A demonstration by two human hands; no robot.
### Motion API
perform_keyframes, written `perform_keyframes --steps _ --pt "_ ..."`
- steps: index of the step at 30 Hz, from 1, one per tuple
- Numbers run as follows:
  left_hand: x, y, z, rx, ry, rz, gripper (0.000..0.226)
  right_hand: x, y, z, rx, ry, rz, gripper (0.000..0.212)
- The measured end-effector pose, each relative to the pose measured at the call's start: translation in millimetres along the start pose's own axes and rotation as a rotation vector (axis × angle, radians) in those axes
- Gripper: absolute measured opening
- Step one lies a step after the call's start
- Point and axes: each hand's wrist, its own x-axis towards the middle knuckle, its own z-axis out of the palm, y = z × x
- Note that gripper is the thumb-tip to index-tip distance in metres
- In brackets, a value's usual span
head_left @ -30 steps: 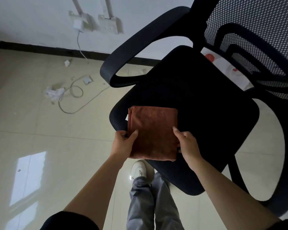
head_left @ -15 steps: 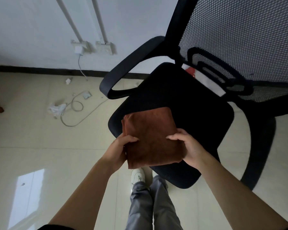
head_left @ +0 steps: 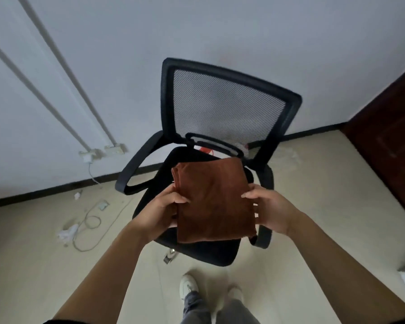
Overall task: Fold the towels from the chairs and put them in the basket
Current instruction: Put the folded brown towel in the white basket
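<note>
A rust-brown towel [head_left: 214,201], folded into a flat rectangle, is held in the air above the seat of a black mesh office chair [head_left: 225,108]. My left hand [head_left: 160,211] grips its left edge with the thumb on top. My right hand [head_left: 270,209] grips its right edge the same way. The towel hides most of the chair seat. No basket is in view.
The chair stands against a white wall with two conduits and sockets [head_left: 114,149]. A white cable and scraps [head_left: 89,223] lie on the tiled floor at left. A dark wooden door [head_left: 388,157] is at right. My shoes [head_left: 188,287] are below.
Both hands lifted the folded towel off the chair seat and raised it. My view pulled back and tilted up, so the whole chair back now shows.
</note>
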Motion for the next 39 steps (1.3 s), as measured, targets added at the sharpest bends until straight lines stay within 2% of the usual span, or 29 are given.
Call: perform_keyframes --steps 5,10,13,15,17,22,27,29,33,36,39 --pt "7 31 72 0.119 -0.133 -0.009 0.054 -73 -15 -48 0.022 0.086 -0.1 0.038" --pt "21 43 174 0.203 -0.256 -0.03 0.054 -153 -9 -117 0.139 0.223 -0.216 0.043" --pt "28 36 242 0.251 -0.308 -0.056 0.056 -200 8 -163 0.242 0.292 -0.25 0.032" --pt "31 22 303 0.293 -0.343 -0.059 0.052 -240 26 -205 0.311 0.337 -0.284 0.015" --pt "33 5 362 0.331 -0.367 -0.053 0.045 -278 43 -246 0.37 0.392 -0.297 0.008" --pt "39 -43 504 0.349 -0.436 -0.113 0.032 -374 86 -346 0.497 0.539 -0.356 0.01" --pt "42 -89 646 0.414 -0.587 -0.201 0.014 -472 132 -430 0.624 0.701 -0.456 0.007" --pt "48 -101 693 0.463 -0.655 -0.208 0.013 -502 146 -456 0.636 0.765 -0.478 0.017" --pt "65 -127 792 0.574 -0.764 -0.226 0.017 -553 171 -515 0.709 0.87 -0.527 0.015" --pt "78 -142 865 0.642 -0.818 -0.229 0.015 -580 180 -564 0.73 0.951 -0.544 0.025" --pt "99 -157 943 0.698 -0.863 -0.246 0.014 -606 184 -623 0.757 1.013 -0.557 0.013"
